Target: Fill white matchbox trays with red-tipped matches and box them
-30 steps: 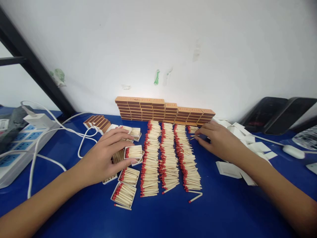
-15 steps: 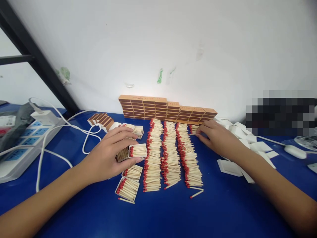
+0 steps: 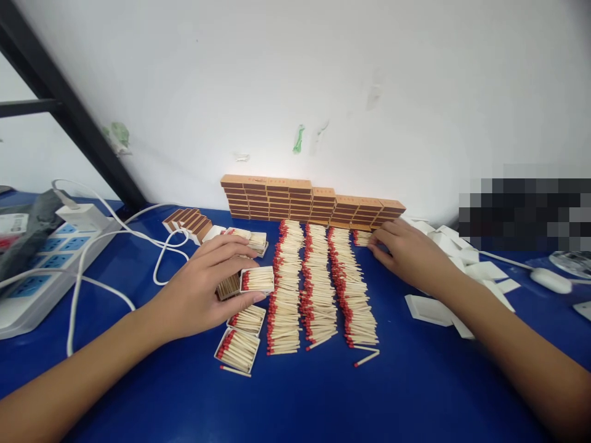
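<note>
Three long rows of red-tipped matches [image 3: 318, 283] lie on the blue table [image 3: 323, 400]. My left hand [image 3: 203, 289] rests over white trays full of matches, thumb and fingers closed on one filled tray [image 3: 257, 280]. More filled trays [image 3: 240, 351] lie below it. My right hand [image 3: 406, 252] lies palm down at the far end of the right row, fingertips pressed on a few matches [image 3: 361, 239] beside the stacked brown matchbox sleeves [image 3: 309, 203].
Empty white trays [image 3: 429, 309] are scattered to the right, with a white mouse [image 3: 547, 280] and its cable beyond. A power strip [image 3: 41, 271] with white cables sits at the left. Loose brown sleeves [image 3: 187, 223] lie behind my left hand. A wall stands behind the table.
The view shifted slightly, mostly before the middle frame. My left hand has drawn the filled tray a little closer to the match rows. My right hand stays at the short far row of matches.
</note>
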`<state>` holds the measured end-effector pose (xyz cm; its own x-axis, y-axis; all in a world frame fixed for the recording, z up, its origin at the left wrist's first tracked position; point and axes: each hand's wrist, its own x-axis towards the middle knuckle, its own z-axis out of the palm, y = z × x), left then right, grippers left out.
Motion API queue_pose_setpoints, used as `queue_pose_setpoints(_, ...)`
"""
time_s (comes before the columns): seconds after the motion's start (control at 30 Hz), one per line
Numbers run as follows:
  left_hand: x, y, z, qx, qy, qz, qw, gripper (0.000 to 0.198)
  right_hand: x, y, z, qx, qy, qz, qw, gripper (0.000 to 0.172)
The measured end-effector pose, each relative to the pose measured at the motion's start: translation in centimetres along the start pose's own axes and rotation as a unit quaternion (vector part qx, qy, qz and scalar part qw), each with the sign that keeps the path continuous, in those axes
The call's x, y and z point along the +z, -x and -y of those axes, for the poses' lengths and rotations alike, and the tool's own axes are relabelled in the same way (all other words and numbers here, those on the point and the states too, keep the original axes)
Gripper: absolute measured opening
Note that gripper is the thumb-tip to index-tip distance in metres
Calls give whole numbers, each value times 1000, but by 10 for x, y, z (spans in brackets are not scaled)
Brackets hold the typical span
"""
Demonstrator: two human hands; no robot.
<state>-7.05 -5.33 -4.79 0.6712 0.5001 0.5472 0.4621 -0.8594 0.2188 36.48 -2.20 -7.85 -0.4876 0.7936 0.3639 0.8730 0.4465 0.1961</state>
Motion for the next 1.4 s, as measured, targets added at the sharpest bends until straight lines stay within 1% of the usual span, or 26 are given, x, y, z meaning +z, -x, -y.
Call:
queue_pose_setpoints(0.1,-1,-1,0,-2,1,-3,1000,35,-7,-2,5,7,-9,-12,1000,25)
queue_pose_setpoints(0.2,-1,-1,0,2,-1,-12,1000,34,-25,-5,26,15,-50,-64,997,24)
queue_pose_setpoints(0.27,-1,-2,-2,7,-13,-22,1000,34,-42,-6,52,13,-101,-110,989,18)
queue_pose_setpoints(0.33,1,-1,-7,12,-39,-30,999,35,-57,-6,85,-18,-167,-130,977,8)
queue_pose_setpoints(0.37,3,-1,-11,12,-52,-31,998,35,-63,-5,103,-48,-192,-137,971,13)
queue_pose_setpoints(0.4,5,-1,-15,13,-61,-30,998,36,-68,-5,119,-82,-203,-145,965,22)
queue_pose_setpoints(0.43,7,-1,-20,15,-66,-28,997,37,-71,-4,134,-112,-201,-153,961,30)
queue_pose_setpoints(0.47,10,0,-25,17,-63,-24,998,38,-74,-3,147,-135,-190,-161,959,34)
queue_pose_setpoints(0.53,15,0,-34,24,-43,-20,999,39,-76,-2,164,-169,-156,-167,959,32)
queue_pose_setpoints(0.6,18,1,-40,32,-17,-16,999,40,-76,-1,172,-184,-122,-166,961,25)
queue_pose_setpoints(0.67,20,0,-44,41,1,-15,999,42,-75,1,175,-186,-105,-164,963,22)
queue_pose_setpoints(0.73,20,0,-47,51,6,-21,998,45,-75,3,177,-172,-113,-159,965,21)
queue_pose_setpoints(0.87,19,0,-51,60,0,-35,998,49,-74,5,182,-143,-164,-156,963,22)
queue_pose_setpoints(0.93,19,0,-51,52,-2,-32,998,54,-75,6,178,-140,-186,-145,961,21)
queue_pose_setpoints(1.0,18,0,-49,37,-2,-28,999,59,-77,6,164,-130,-203,-135,961,23)
queue_pose_setpoints(1.07,15,0,-42,22,-2,-28,999,57,-77,8,136,-88,-216,-130,964,25)
queue_pose_setpoints(1.13,13,1,-34,11,-5,-30,999,51,-75,11,99,-6,-213,-113,970,30)
queue_pose_setpoints(1.2,10,1,-26,-4,-9,-35,999,47,-67,15,61,58,-190,-95,975,42)
queue_pose_setpoints(1.27,8,2,-20,-20,-14,-41,999,44,-57,19,28,107,-172,-48,978,54)
queue_pose_setpoints(1.33,7,2,-16,-32,-16,-45,998,42,-45,21,6,139,-176,1,975,62)
queue_pose_setpoints(1.4,8,2,-15,-39,-14,-42,998,40,-35,22,-4,157,-191,45,968,65)
